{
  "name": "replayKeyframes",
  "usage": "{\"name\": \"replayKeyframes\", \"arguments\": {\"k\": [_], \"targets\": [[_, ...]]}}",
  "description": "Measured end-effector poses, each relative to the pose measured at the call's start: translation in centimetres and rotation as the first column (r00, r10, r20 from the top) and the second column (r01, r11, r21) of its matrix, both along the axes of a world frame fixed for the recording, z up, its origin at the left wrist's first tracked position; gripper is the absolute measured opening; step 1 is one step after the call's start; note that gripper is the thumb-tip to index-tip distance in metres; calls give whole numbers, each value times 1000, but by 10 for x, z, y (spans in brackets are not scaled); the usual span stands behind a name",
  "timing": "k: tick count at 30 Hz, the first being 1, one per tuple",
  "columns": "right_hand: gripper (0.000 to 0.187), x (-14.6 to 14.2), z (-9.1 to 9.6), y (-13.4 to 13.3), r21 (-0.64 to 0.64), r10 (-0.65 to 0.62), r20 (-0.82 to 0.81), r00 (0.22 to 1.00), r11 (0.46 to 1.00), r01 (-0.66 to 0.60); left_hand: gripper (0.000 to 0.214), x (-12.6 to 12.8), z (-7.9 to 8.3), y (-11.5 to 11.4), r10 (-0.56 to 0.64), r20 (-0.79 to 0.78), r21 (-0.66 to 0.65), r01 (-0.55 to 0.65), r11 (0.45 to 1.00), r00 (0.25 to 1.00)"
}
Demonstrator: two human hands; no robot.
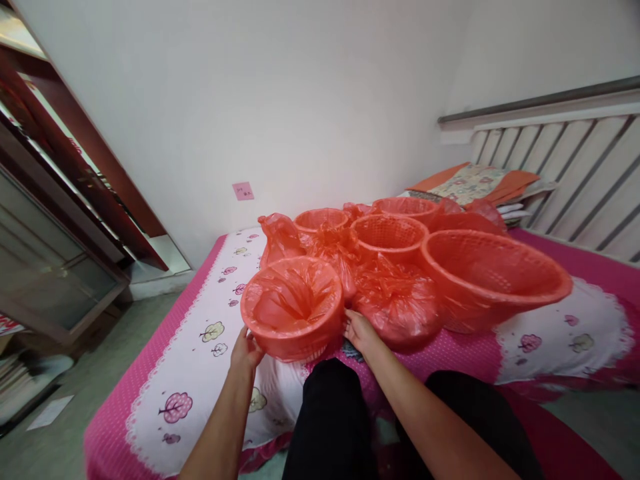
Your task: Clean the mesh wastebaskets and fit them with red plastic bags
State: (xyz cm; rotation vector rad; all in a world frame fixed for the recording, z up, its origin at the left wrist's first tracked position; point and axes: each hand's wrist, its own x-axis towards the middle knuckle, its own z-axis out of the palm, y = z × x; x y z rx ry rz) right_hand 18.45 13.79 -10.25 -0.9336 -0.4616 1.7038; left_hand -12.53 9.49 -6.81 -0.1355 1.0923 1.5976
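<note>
Gripping, with left hand [247, 348] and right hand [358, 329] curled against opposite sides, a round, orange-red plastic basket [293, 345] over the patterned pink-and-white cloth bed cover [193, 360], just below and left of the frame's centre. Best to press evenly from both sides, avoid tilting, and spare the thin, translucent red plastic film [295, 300] inside any snag, particularly beside the bulging, red, film-covered bundle [400, 310] right of centre

At seven o'clock, crinkled plastic film [293, 297] is gleaming over the lined plastic basket [287, 347]; at three, the wide basket [500, 270] is showing perforated plastic with a sheen. At eight, the cloth bedspread [165, 347] is looking matt; at twelve, the wall [320, 100] smooth.
</note>
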Motion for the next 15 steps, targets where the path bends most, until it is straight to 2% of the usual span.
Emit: {"name": "replayKeyframes", "arguments": {"k": [3, 5, 11, 15], "targets": [[6, 2, -3, 9, 47, -55, -1, 999, 997, 55, 15, -1, 5, 11, -21, -13, 37, 22, 999, 1000], [8, 4, -5, 15, 76, -103, -1, 995, 992, 102, 14, 2, 2, 11, -31, -18, 27, 31, 999, 999], [12, 10, -5, 35, 166, -205, 10, 979, 965, 201, 17, 8, -20, -10, -56, -2, -21, 56, 998, 998], [14, 5, -2, 50, 189, -200, 68, 977, 965, 184, 19, -2, -16, -10, -22, -10, -11, 22, 1000, 1000]]}}
